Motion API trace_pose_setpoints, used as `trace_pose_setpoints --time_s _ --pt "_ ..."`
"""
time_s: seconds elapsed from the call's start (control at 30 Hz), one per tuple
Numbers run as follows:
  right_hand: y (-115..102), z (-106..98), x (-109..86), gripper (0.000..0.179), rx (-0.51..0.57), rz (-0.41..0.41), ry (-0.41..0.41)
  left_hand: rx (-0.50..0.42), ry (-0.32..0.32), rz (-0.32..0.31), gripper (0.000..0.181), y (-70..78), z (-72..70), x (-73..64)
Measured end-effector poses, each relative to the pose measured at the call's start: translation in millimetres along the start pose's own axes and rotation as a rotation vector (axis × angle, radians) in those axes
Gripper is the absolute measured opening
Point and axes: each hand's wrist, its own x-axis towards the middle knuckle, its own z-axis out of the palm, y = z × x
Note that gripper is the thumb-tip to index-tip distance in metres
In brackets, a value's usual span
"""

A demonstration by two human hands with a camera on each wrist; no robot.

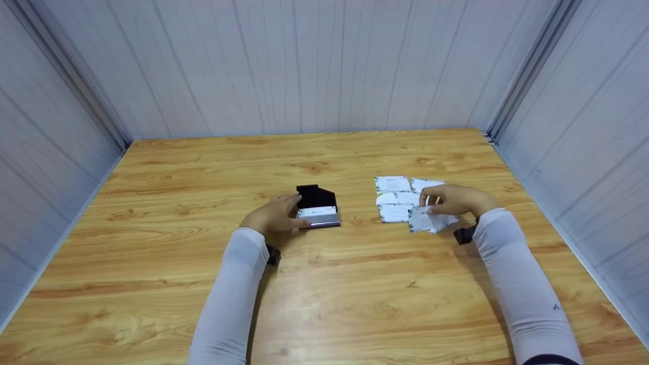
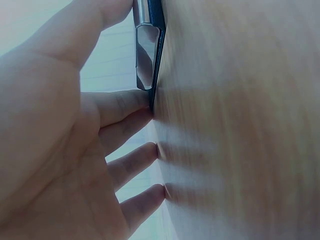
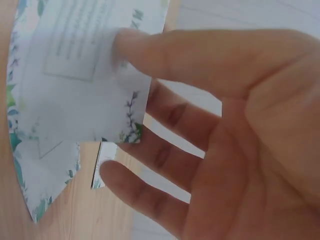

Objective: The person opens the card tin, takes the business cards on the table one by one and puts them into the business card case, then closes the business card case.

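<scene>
A black business card holder [image 1: 310, 195] with a shiny front lip sits on the table, and white cards [image 1: 315, 213] stand in it. My left hand [image 1: 275, 213] grips its left side, thumb at the front and index finger by the back; the wrist view shows the holder's edge [image 2: 145, 60] between them. Between thumb and fingers, my right hand [image 1: 454, 199] pinches a white card [image 1: 420, 221] with printed text and leaf decoration. That card [image 3: 85, 105] hides part of the fingers in the right wrist view. Beneath and beside it lie several similar cards [image 1: 393, 213], some overlapping.
The wood-grain table [image 1: 324, 284] runs back to a pale panelled wall [image 1: 324, 66], with side walls at left and right. A dark wrist device [image 1: 464, 234] shows below the right wrist, another [image 1: 273, 255] by the left.
</scene>
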Motion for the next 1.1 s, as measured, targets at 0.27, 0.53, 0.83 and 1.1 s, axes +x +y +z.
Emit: trace_pose_setpoints --time_s 0.27,0.53,0.83,1.1 --pt "0 -5 -7.0 0.011 0.037 -0.047 -0.012 -0.004 0.004 0.012 0.09 -1.3 -0.6 0.3" --pt "0 -1 -5.4 0.016 0.091 -0.022 0.007 0.0 0.001 0.006 0.089 -1.0 -0.2 0.3" --pt "-5 3 2.0 0.019 0.076 -0.072 0.11 -0.01 -0.006 0.011 0.09 -1.6 1.8 1.8" --pt "-11 8 13.4 0.02 0.098 -0.049 0.186 -0.007 -0.006 0.01 0.09 -1.0 0.9 1.4"
